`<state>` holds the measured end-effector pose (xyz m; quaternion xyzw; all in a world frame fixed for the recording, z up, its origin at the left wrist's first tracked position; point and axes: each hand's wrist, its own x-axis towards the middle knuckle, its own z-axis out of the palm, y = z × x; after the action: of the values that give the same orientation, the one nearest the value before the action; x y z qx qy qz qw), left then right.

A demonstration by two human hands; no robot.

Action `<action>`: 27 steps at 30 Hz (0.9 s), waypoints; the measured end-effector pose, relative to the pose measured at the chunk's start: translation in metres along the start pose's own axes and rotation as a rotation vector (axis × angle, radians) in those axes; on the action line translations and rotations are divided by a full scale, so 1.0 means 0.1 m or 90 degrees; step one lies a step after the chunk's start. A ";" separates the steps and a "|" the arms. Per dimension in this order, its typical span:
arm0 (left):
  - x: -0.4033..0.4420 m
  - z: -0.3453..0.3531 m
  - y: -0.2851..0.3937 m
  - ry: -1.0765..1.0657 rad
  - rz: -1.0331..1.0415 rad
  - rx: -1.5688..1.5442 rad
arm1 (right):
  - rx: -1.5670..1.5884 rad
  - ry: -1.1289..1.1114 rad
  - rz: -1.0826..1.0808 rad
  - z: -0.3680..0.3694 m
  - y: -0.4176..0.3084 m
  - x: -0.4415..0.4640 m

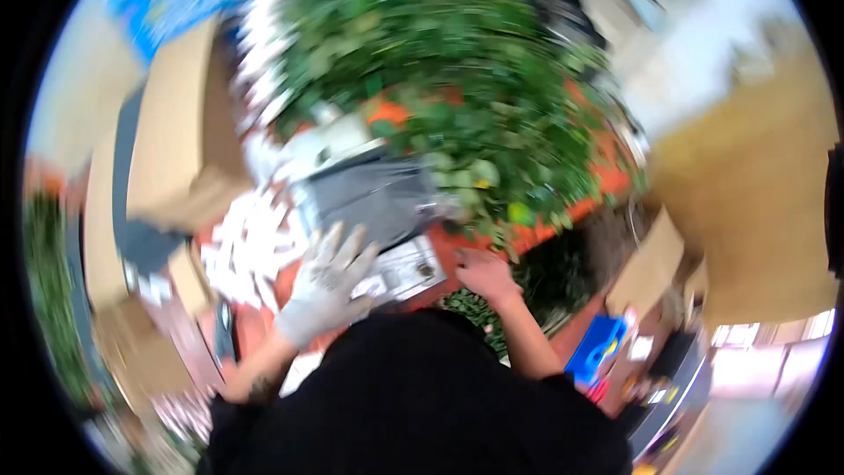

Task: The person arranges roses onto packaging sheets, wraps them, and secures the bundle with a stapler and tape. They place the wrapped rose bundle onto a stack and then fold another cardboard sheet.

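My left hand (327, 286), in a pale glove, is spread with its fingers apart over the near edge of the table. Just beyond its fingertips lies a dark grey flat package (374, 198). To its left is a heap of white paper strips (251, 242). My bare right hand (483, 273) is at the table's front edge, its fingers curled and blurred; whether it grips anything I cannot make out. Between the hands lies a white box or sheet (411, 268). A large pile of green leafy stems (422, 44) covers the far part of the orange tabletop (615, 171).
Cardboard boxes (171, 123) stand at the left, with more greenery (48, 290) beyond them. At the lower right are an open carton (646, 268) and a blue object (596, 347). Leaves (558, 277) hang below the table's right front edge.
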<state>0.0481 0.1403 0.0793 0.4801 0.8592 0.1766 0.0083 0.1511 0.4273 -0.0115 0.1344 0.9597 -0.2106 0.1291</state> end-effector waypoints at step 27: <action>-1.46 0.70 -0.14 0.430 -0.361 -0.696 | -0.941 -0.437 -0.794 -0.08 -3.21 1.16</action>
<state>0.1284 0.0332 -0.0137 0.0836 0.6947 0.7139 0.0273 -0.0588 0.1735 0.0793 -0.5691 0.6597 0.3764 0.3149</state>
